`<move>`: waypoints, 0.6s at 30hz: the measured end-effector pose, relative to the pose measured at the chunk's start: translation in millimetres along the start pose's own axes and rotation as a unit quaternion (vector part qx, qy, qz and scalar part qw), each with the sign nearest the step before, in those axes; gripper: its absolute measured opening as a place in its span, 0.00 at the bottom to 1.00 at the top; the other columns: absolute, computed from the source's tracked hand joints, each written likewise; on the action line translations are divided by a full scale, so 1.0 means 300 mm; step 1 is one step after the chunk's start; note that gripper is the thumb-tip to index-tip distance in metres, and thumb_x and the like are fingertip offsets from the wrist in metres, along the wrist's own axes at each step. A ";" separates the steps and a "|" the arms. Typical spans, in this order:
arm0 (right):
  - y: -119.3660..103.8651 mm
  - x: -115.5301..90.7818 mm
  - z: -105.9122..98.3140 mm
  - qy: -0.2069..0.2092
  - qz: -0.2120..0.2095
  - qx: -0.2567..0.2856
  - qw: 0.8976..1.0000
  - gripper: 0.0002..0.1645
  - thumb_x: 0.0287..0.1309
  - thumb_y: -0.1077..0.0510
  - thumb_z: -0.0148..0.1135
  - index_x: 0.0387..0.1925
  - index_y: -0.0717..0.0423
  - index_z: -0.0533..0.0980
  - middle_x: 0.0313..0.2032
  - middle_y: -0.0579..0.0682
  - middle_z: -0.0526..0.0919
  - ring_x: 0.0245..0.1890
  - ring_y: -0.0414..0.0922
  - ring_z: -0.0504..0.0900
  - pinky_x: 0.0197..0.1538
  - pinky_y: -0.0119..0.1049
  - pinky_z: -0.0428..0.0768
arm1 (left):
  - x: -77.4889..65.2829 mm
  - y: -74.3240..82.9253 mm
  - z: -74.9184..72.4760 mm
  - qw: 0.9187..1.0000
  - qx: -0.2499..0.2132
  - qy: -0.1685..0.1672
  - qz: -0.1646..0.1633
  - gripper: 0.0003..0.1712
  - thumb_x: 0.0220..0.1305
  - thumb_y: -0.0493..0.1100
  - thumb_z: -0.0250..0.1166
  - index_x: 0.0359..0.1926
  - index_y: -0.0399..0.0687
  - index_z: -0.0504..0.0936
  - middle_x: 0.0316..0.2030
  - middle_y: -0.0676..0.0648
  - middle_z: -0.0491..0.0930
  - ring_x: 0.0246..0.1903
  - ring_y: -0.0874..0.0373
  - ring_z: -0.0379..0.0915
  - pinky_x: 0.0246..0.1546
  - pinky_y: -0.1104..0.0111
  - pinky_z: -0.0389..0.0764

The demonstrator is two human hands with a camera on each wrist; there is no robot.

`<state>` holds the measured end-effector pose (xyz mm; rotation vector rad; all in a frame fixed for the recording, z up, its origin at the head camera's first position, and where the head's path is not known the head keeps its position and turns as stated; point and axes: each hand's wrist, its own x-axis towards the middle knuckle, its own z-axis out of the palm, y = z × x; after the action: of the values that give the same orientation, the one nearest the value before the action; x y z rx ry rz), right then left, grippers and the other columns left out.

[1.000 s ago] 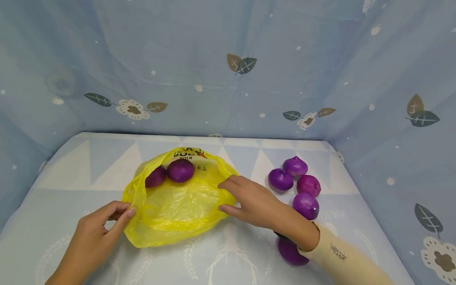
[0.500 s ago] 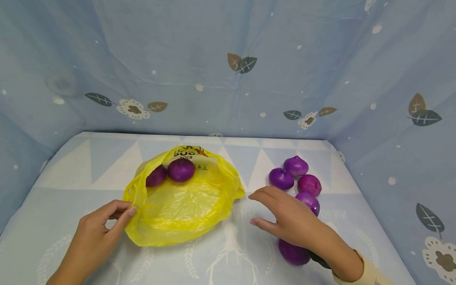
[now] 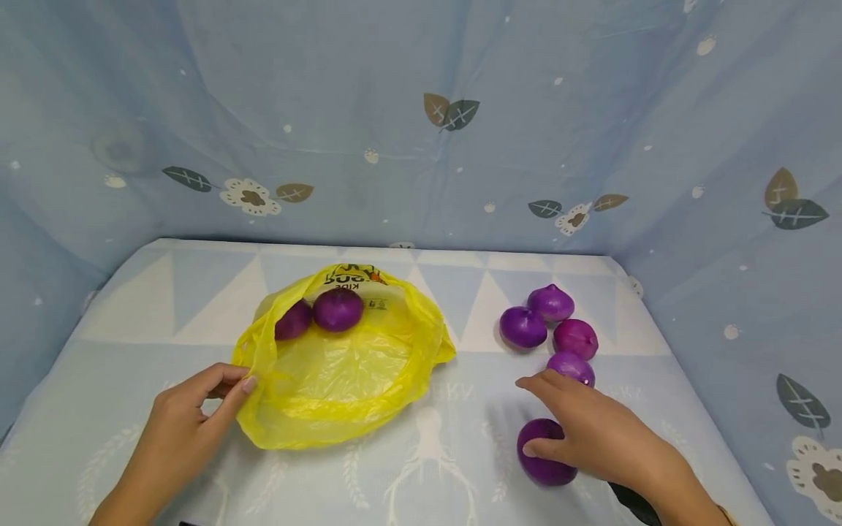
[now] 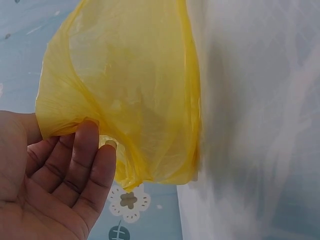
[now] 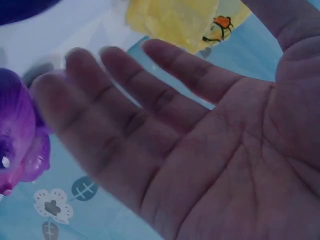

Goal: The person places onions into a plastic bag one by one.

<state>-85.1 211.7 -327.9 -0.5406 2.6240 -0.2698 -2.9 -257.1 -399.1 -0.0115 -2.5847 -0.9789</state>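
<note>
Pinching the rim of the yellow bag (image 3: 349,369), the left hand (image 3: 180,424) has its thumb against its fingers. The right hand's (image 3: 598,435) fingers are spread and slightly bent above a purple onion (image 3: 547,473); whether they touch it is unclear. Just beyond them, four more onions (image 3: 523,327) cluster. Past the left fingertips, two bagged onions (image 3: 338,310) sit side by side.

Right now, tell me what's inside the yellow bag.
Inside the yellow bag, one purple onion sits in plain view; a second onion beside it is partly covered by the bag's left edge. Anything else behind that edge can't be seen.
</note>
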 end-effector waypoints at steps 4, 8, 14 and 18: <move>0.005 -0.005 0.026 -0.024 0.033 0.011 0.999 0.50 0.45 0.41 0.86 0.69 0.47 0.74 0.65 0.49 0.77 0.64 0.54 0.77 0.59 0.60 0.79 | 0.002 0.001 0.001 1.000 0.000 0.001 0.004 0.07 0.67 0.36 0.74 0.43 0.53 0.87 0.34 0.58 0.86 0.35 0.71 0.77 0.29 0.81 0.72; 0.014 0.005 0.053 -0.034 0.043 0.011 0.998 0.52 0.43 0.41 0.87 0.70 0.46 0.74 0.66 0.49 0.76 0.61 0.53 0.79 0.59 0.61 0.79 | 0.003 0.001 0.000 1.000 -0.001 0.003 0.004 0.07 0.67 0.37 0.74 0.43 0.53 0.87 0.34 0.58 0.86 0.35 0.72 0.77 0.28 0.80 0.72; 0.028 0.023 0.090 -0.044 0.057 0.008 0.997 0.53 0.42 0.43 0.88 0.70 0.49 0.74 0.68 0.55 0.74 0.62 0.57 0.78 0.59 0.63 0.78 | 0.001 -0.001 0.002 1.000 -0.006 0.002 0.006 0.08 0.67 0.37 0.74 0.43 0.54 0.87 0.34 0.58 0.86 0.35 0.72 0.77 0.27 0.78 0.72; 0.031 0.026 0.101 -0.051 0.067 0.005 0.996 0.53 0.41 0.42 0.87 0.69 0.50 0.74 0.68 0.57 0.75 0.62 0.59 0.78 0.59 0.65 0.77 | -0.001 0.001 0.004 1.000 -0.006 0.002 0.010 0.08 0.66 0.36 0.74 0.42 0.54 0.87 0.33 0.59 0.85 0.35 0.71 0.77 0.29 0.79 0.72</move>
<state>-80.6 214.0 -360.1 -0.3617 2.5439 -0.2081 -3.1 -256.2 -399.9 -0.0366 -2.5701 -0.9854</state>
